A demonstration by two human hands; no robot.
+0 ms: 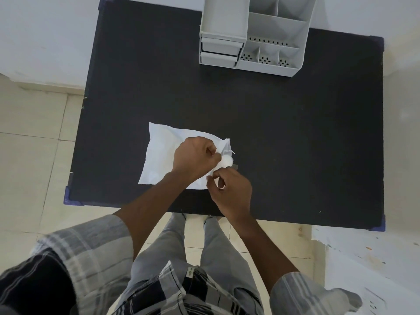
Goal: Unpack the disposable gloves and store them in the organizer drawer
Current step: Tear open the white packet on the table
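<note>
A white plastic package [162, 153] lies flat on the black table [284, 137], near its front edge. My left hand [195, 158] pinches the package's torn right end from above. My right hand [230, 192] grips the same end from below. A small wad of translucent white gloves [226, 160] shows at the opening between the two hands. The grey organizer [256, 30] stands at the table's far edge, with two shut drawers [220, 52] at its front left.
The organizer has several open compartments [269, 57] on its right side. A light tiled floor [29, 155] surrounds the table. A white paint-spotted surface [368, 264] stands at the right, beside my legs.
</note>
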